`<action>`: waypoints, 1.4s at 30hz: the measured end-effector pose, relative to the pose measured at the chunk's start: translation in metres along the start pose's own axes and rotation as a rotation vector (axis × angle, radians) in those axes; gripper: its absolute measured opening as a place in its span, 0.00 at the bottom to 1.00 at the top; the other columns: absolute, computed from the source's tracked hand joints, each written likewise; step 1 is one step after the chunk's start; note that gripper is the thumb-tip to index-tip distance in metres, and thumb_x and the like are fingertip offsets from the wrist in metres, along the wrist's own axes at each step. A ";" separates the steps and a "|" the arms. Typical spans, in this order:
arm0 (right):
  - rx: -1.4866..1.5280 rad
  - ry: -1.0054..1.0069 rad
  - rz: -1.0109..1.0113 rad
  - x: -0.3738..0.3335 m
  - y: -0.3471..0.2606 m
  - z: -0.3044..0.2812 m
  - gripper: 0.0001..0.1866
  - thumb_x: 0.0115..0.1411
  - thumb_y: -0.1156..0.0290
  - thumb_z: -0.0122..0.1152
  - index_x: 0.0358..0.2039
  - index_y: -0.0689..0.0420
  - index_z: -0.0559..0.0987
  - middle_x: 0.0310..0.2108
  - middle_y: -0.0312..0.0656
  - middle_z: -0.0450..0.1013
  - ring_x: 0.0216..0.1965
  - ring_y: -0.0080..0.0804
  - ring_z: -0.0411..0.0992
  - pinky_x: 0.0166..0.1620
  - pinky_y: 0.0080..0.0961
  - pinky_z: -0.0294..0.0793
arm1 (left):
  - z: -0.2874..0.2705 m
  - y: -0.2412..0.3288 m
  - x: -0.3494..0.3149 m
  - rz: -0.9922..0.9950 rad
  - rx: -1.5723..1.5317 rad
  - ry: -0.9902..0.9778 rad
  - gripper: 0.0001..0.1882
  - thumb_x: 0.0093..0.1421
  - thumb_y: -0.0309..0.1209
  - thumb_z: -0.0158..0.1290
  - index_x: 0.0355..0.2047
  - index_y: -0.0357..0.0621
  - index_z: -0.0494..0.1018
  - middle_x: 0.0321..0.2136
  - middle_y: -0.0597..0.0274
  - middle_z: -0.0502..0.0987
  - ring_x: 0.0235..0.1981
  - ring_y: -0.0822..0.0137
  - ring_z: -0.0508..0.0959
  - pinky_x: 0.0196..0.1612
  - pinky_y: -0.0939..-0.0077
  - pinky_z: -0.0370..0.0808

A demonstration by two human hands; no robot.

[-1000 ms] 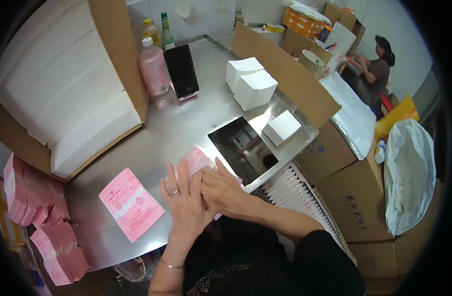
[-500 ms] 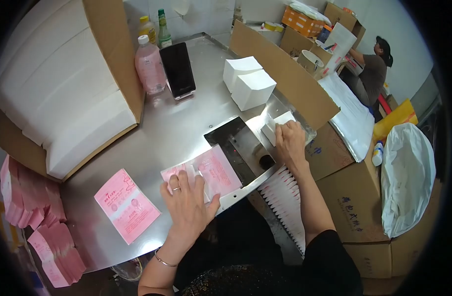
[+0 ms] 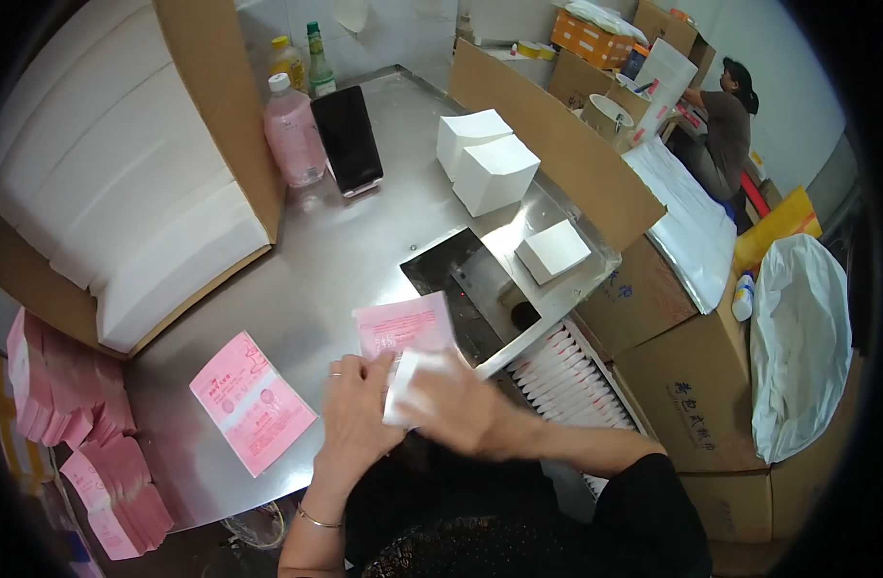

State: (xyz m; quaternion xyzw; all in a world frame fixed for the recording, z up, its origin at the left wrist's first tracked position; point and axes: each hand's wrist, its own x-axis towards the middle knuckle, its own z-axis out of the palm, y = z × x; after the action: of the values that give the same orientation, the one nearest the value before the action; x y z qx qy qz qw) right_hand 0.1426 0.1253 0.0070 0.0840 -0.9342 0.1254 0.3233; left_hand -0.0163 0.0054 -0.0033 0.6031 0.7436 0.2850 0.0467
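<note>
At the front edge of the metal table lies a pink printed plastic pouch (image 3: 395, 326). My left hand (image 3: 360, 409) is closed on its near edge, a ring on one finger. My right hand (image 3: 475, 409) is smeared by motion but closes on a small stack of folded white tissues (image 3: 406, 393), which it brings against the pouch's near end. How far the stack sits inside the pouch is hidden by my hands. A pile of flat pink pouches (image 3: 254, 403) lies left of my left hand. Another white tissue stack (image 3: 554, 252) stands right of the table's cut-out.
A rectangular cut-out (image 3: 470, 289) opens in the metal table (image 3: 336, 260). White tissue blocks (image 3: 494, 169), a phone (image 3: 348, 140) and bottles stand behind. A large carton (image 3: 215, 106) of tissues is at left. Filled packs (image 3: 576, 380) sit in a box below right. A person (image 3: 721, 140) works far right.
My right hand has moved from the tissue stack at the right to the pouch, carrying white tissues. My left hand has shifted slightly and now grips the pouch's near edge.
</note>
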 end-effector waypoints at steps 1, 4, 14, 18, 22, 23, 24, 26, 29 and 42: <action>-0.115 -0.041 -0.004 -0.015 -0.018 0.017 0.20 0.52 0.72 0.58 0.47 0.67 0.76 0.46 0.58 0.72 0.49 0.56 0.73 0.58 0.70 0.62 | -0.008 -0.001 0.001 -0.027 0.007 0.000 0.29 0.47 0.33 0.61 0.52 0.42 0.72 0.39 0.49 0.68 0.41 0.50 0.68 0.43 0.58 0.65; -0.207 -0.101 0.188 0.007 0.025 0.036 0.20 0.53 0.71 0.59 0.46 0.66 0.77 0.40 0.56 0.74 0.46 0.52 0.74 0.61 0.74 0.55 | -0.002 0.016 0.004 0.026 0.061 0.075 0.39 0.46 0.30 0.61 0.62 0.43 0.66 0.36 0.49 0.68 0.39 0.49 0.69 0.41 0.57 0.67; -0.178 -0.300 0.907 -0.018 0.111 0.019 0.08 0.58 0.71 0.55 0.29 0.61 0.79 0.22 0.54 0.75 0.30 0.59 0.77 0.37 0.50 0.76 | -0.021 0.015 -0.036 0.052 0.019 0.041 0.26 0.50 0.23 0.58 0.52 0.45 0.74 0.38 0.54 0.71 0.41 0.52 0.71 0.44 0.58 0.67; -0.447 -0.089 0.678 -0.022 0.093 -0.010 0.10 0.56 0.72 0.59 0.39 0.57 0.81 0.29 0.46 0.78 0.35 0.47 0.77 0.40 0.42 0.74 | -0.031 -0.010 -0.041 0.037 0.079 0.235 0.12 0.43 0.19 0.56 0.31 0.42 0.73 0.43 0.49 0.72 0.48 0.49 0.72 0.52 0.57 0.65; -0.962 0.211 0.638 -0.025 0.108 -0.052 0.07 0.56 0.71 0.64 0.35 0.58 0.80 0.30 0.42 0.72 0.38 0.40 0.72 0.44 0.40 0.66 | -0.072 -0.028 -0.059 -0.273 0.346 0.537 0.15 0.45 0.17 0.53 0.35 0.44 0.72 0.42 0.46 0.72 0.50 0.46 0.69 0.56 0.52 0.62; -0.973 0.203 0.646 -0.039 0.114 -0.053 0.07 0.56 0.71 0.64 0.35 0.58 0.80 0.30 0.42 0.72 0.38 0.40 0.72 0.44 0.40 0.66 | -0.072 -0.038 -0.065 -0.267 0.334 0.530 0.15 0.45 0.17 0.53 0.35 0.44 0.72 0.42 0.46 0.72 0.50 0.46 0.69 0.56 0.52 0.62; -0.944 0.181 0.675 -0.058 0.130 -0.051 0.07 0.57 0.70 0.64 0.34 0.58 0.80 0.31 0.42 0.72 0.39 0.39 0.71 0.44 0.41 0.66 | -0.069 -0.049 -0.071 -0.331 0.351 0.388 0.15 0.46 0.18 0.53 0.37 0.43 0.72 0.40 0.48 0.72 0.49 0.48 0.69 0.57 0.52 0.61; -0.822 0.155 0.763 -0.069 0.147 -0.051 0.07 0.59 0.69 0.63 0.34 0.60 0.80 0.32 0.44 0.70 0.38 0.41 0.69 0.42 0.42 0.66 | -0.065 -0.061 -0.074 -0.369 0.400 0.171 0.14 0.49 0.20 0.53 0.38 0.42 0.72 0.36 0.52 0.71 0.44 0.50 0.68 0.59 0.54 0.58; -0.766 0.151 0.791 -0.064 0.145 -0.055 0.06 0.60 0.70 0.61 0.33 0.60 0.79 0.32 0.44 0.70 0.38 0.42 0.69 0.41 0.41 0.66 | -0.076 -0.051 -0.071 -0.321 0.376 0.187 0.14 0.51 0.19 0.52 0.40 0.41 0.72 0.36 0.51 0.72 0.43 0.50 0.69 0.55 0.54 0.62; -0.060 -0.021 -0.129 -0.003 0.003 0.023 0.14 0.54 0.73 0.56 0.42 0.63 0.77 0.44 0.51 0.73 0.44 0.49 0.73 0.56 0.62 0.68 | 0.004 -0.001 -0.018 0.066 0.062 0.150 0.32 0.43 0.38 0.65 0.49 0.34 0.73 0.58 0.36 0.66 0.59 0.38 0.66 0.60 0.42 0.60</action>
State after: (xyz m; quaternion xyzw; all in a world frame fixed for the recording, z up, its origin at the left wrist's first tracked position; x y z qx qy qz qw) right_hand 0.1310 0.1214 -0.0124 0.1354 -0.9336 0.0753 0.3232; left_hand -0.0107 -0.0101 -0.0124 0.6055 0.7332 0.3074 -0.0371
